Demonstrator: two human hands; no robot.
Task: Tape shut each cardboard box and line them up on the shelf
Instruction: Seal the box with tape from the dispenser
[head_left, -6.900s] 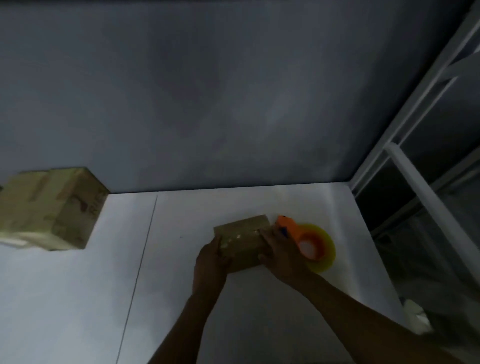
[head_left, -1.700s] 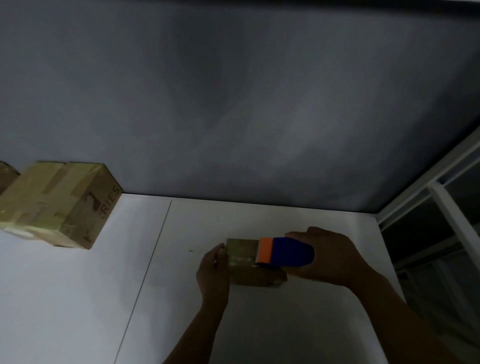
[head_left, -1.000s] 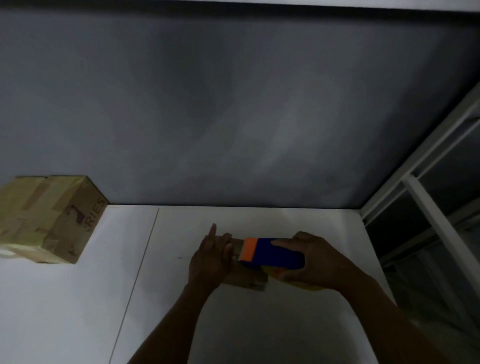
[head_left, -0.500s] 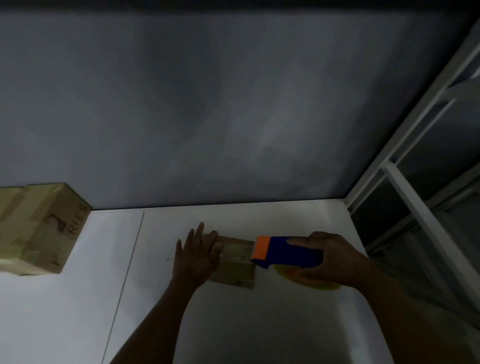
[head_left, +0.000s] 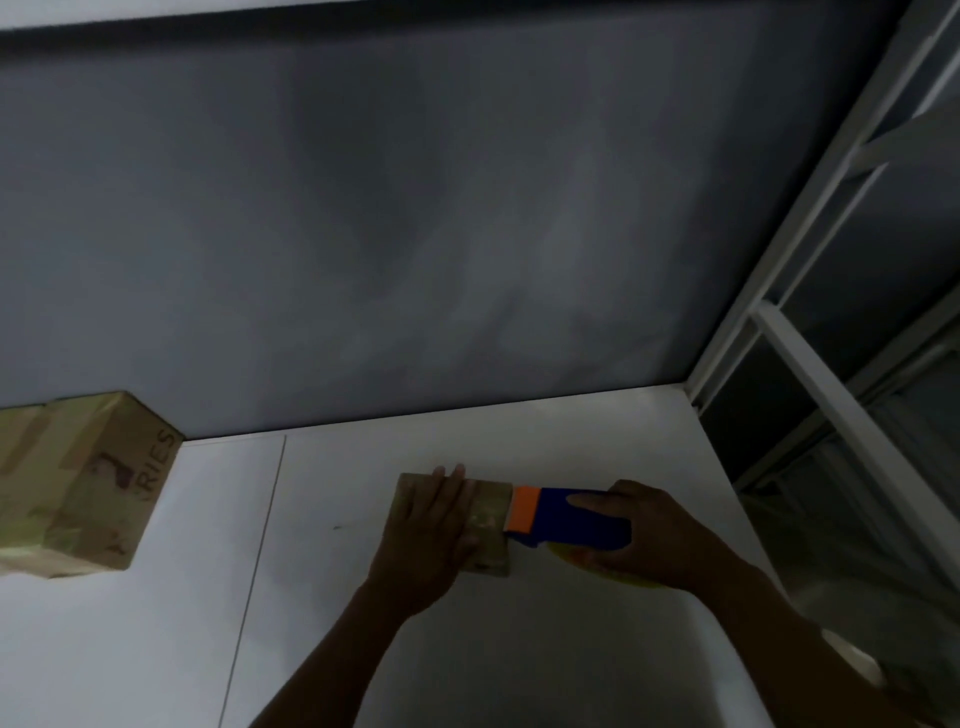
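Hands meet at a small cardboard box that sits on the white shelf. The left hand lies flat on the box's top, palm down, fingers straight and close together, covering the box's left part; no finger curls round the cardboard. Just to the right of those fingers the bare part of the top shows, with a pale glossy patch that may be tape, though the dim light leaves that unsure.

The right hand grips a tape dispenser, its fingers wrapped over the blue body and one finger stretched along the top. The dispenser's orange end points towards the left hand and meets the box's right edge. Below the right palm a slice of the yellow tape roll shows, close to the shelf surface.

Far to the left of the left hand, well apart from it, a larger cardboard box stands on the same shelf, its top crossed by tape strips and its side printed with the letters "RIES". Between that box and the left hand a thin dark seam runs across the shelf. Beyond the fingertips of both hands rises a grey wall. To the right of the right hand, past the shelf's edge, stand the white frame bars of a rack.
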